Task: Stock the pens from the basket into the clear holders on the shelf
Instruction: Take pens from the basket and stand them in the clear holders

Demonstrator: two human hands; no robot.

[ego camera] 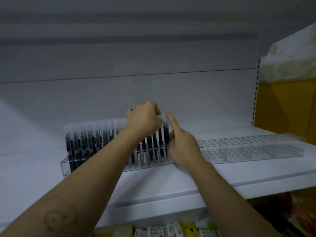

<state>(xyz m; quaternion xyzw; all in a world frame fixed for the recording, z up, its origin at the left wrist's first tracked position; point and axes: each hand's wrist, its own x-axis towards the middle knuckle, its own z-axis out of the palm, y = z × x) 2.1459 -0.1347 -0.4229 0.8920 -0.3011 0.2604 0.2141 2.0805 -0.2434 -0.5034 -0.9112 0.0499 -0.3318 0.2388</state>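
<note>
Your white shelf (153,182) runs across the middle of the frame. Two things sit directly on it, side by side. At centre left is a clear holder (65,170) packed with upright dark pens (82,144). To its right is a second clear holder (253,151), its grid of slots plainly visible.

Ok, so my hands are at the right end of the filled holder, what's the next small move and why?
Probably push the pen your left hand pinches near its cap straight down until it seats, your right hand steadying the row's end. The filled holder looks nearly full; the empty holder beside it would come after.
</note>
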